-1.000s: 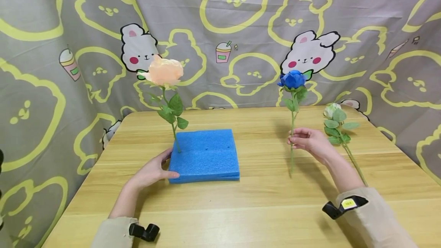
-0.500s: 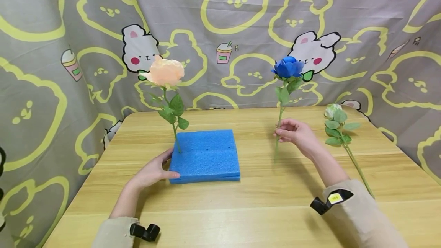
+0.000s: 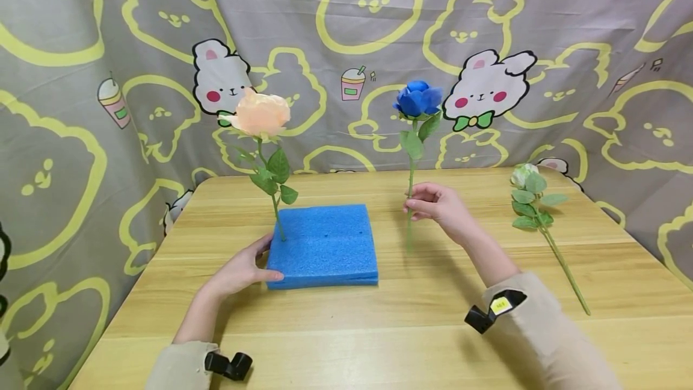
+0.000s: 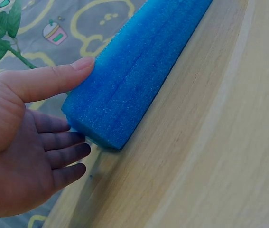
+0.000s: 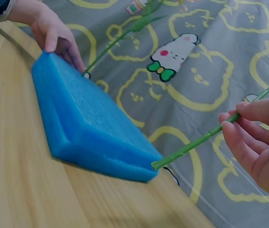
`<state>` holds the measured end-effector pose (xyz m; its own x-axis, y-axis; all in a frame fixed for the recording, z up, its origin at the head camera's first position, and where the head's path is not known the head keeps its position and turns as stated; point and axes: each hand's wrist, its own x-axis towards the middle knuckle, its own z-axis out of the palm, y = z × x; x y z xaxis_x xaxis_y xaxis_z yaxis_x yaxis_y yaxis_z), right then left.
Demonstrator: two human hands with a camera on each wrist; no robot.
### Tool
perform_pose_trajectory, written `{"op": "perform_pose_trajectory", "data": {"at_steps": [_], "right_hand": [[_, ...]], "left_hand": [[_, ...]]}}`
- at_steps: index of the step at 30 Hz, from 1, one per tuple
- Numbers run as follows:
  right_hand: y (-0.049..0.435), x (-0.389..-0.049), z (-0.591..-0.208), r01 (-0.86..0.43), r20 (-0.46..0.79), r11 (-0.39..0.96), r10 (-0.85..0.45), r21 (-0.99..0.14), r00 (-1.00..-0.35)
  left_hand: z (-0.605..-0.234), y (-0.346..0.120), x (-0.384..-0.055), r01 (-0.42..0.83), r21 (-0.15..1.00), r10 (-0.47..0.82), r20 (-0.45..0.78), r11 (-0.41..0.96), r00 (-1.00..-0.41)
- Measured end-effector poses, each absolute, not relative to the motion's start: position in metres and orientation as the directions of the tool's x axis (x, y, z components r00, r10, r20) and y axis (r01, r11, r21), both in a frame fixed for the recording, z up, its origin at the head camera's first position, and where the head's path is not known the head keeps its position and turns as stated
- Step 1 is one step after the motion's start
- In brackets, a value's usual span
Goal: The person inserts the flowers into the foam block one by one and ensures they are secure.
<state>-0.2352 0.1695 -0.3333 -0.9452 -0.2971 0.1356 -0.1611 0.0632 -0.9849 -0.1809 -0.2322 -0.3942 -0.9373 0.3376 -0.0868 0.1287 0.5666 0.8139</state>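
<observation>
A blue foam block [image 3: 325, 245] lies on the table, with a peach rose [image 3: 262, 114] standing in its left part. My left hand [image 3: 238, 269] is at the block's left end. In the left wrist view its thumb [image 4: 72, 71] rests on the block's edge, the other fingers extended beside the end face. My right hand [image 3: 438, 206] pinches the stem of a blue rose [image 3: 417, 100] between thumb and fingers, upright to the right of the block. In the right wrist view the cut stem end [image 5: 158, 164] points toward the block and overlaps its corner.
A white rose [image 3: 524, 176] with a long stem lies at the table's right side. Small holes show in the foam's top. A patterned curtain [image 3: 379, 17] hangs behind the wooden table [image 3: 335, 342].
My right hand has carried the blue rose leftward toward the foam block, lifting it a little. The left hand, block and peach rose have stayed put.
</observation>
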Motion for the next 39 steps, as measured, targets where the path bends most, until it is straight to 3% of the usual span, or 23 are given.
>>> {"op": "perform_pose_trajectory", "data": {"at_steps": [22, 39], "right_hand": [[0.09, -0.247, -0.331, -0.239, 0.237, -0.035, -0.317, -0.97, -0.918], [0.041, -0.248, -0.335, -0.268, 0.256, -0.006, -0.323, -0.963, -0.911]], "left_hand": [[-0.389, -0.233, -0.18, 0.168, 0.816, 0.359, -0.051, 0.553, -0.932], [-0.391, -0.234, -0.18, 0.171, 0.817, 0.359, -0.046, 0.55, -0.932]]}}
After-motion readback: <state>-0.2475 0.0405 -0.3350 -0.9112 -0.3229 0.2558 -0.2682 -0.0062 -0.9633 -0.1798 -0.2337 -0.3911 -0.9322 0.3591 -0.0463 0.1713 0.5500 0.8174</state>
